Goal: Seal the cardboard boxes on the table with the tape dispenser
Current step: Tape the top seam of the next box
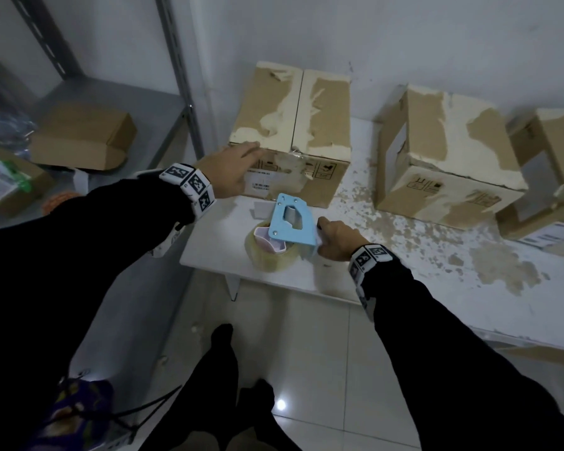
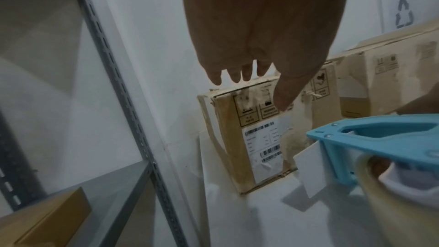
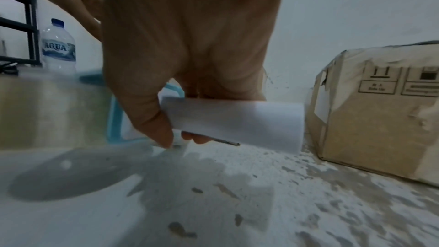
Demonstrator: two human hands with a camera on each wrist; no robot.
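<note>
Now the right hand (image 1: pixel 336 239) is gripping the light, rigid tape dispenser (image 1: pixel 292 219) by its handle while the left hand (image 1: pixel 233 169), fingers relaxed, is steadying the far-left cardboard box (image 1: pixel 293 125).

Those cardboard boxes (image 1: pixel 292 125) are matt brown corrugated stuff with the top paper layer torn off in pale, rough patches, and the white table (image 1: pixel 437 255) has paint flaking off to a dull brownish surface. The tape dispenser (image 1: pixel 292 219) looks like smooth light-blue plastic with small metal screws, carrying a glossy clear tape roll (image 1: pixel 269 252). The shelving rack (image 1: pixel 176 60) is grey slotted metal, and the floor tiles (image 1: pixel 306 369) are shiny.
</note>
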